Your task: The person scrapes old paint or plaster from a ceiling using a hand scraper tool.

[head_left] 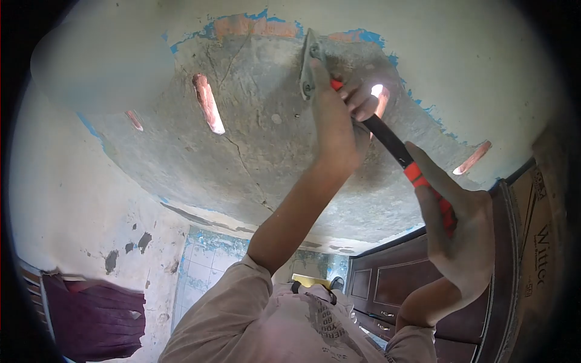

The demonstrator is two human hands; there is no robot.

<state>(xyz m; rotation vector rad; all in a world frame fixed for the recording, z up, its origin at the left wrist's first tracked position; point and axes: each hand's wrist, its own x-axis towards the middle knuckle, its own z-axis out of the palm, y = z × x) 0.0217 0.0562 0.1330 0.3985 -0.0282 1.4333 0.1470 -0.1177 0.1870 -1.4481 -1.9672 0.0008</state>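
Note:
A long-handled scraper with a black-and-red handle (387, 140) reaches diagonally up to a bare grey surface (266, 121). Its flat grey head (307, 72), with two screws showing, lies against that surface near the upper paint edge. My left hand (336, 115) is closed round the upper handle, thumb stretched along the head. Lower down, my right hand (469, 227) wraps the red-and-black grip. Ragged blue and orange paint remnants (257, 26) border the grey patch just above the head.
Narrow slots (209, 104) in the grey surface let light through. A crack (241, 158) runs down it. Dark wooden cabinet doors (396, 284) stand at lower right, beside a printed cardboard box (538, 242). Purple cloth (97, 317) hangs at lower left, near a flaking wall (121, 224).

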